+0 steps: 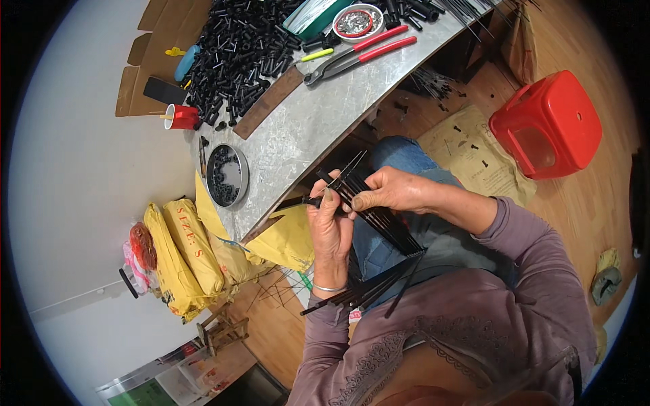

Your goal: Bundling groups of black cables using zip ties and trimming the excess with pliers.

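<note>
In front of my lap I hold a bundle of thin black ribs [387, 227] that looks like an umbrella frame. My left hand [332, 227] is closed around its upper end, thumb up, beside a dark tube-like part. From the right, my right hand [389, 191] pinches the ribs between thumb and fingers close to the left fingertips. A thin wire or rib end sticks up between the hands. The lower ribs [362, 289] fan out across my lap and left forearm. What exactly lies under the fingers is hidden.
The metal table [284, 145] carries a heap of black plastic parts [237, 47], red-handled cutters [362, 57], a white bowl [357, 22] and a round tin [227, 176]. A red stool [548, 125] stands at right. Yellow sacks [193, 247] lie at left.
</note>
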`<act>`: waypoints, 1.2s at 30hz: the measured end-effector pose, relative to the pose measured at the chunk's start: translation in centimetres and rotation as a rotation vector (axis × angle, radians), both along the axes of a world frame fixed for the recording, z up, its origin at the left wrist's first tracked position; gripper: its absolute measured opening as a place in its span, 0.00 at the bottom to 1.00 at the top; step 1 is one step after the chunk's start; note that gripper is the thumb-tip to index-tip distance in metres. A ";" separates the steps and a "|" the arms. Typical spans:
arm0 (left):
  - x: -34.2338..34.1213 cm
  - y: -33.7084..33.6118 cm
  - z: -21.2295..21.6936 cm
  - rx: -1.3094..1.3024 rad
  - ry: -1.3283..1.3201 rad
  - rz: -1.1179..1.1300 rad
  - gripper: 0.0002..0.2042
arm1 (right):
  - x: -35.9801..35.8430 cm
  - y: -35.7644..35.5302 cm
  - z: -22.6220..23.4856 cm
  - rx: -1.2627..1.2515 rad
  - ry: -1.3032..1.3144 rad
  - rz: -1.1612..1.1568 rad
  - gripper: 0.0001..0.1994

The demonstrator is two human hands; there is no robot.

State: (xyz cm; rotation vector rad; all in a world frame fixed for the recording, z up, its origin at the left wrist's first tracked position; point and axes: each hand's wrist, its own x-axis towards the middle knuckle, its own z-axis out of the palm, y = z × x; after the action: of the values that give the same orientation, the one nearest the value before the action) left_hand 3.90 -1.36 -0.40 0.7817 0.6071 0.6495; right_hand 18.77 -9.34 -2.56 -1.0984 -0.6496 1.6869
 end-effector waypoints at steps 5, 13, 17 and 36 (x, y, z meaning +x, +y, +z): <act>0.0 -0.2 -0.3 -0.010 -0.052 -0.050 0.17 | 0.3 -0.3 0.2 -0.078 0.036 0.083 0.15; 0.0 -0.8 1.4 0.285 0.195 0.047 0.14 | -1.1 -0.4 -0.2 0.268 -0.076 -0.180 0.14; 0.0 -1.1 3.1 0.438 0.335 0.059 0.10 | -1.4 -0.1 2.0 0.237 0.114 -0.185 0.16; -0.4 1.1 3.7 0.951 0.395 0.238 0.04 | -3.4 0.1 3.0 0.211 0.087 -0.288 0.16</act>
State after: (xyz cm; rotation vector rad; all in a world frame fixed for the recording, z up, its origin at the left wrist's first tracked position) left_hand 3.53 -0.30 3.31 1.7710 0.7544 1.0304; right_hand 15.33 -9.21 0.48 -0.9155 -0.5699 1.3770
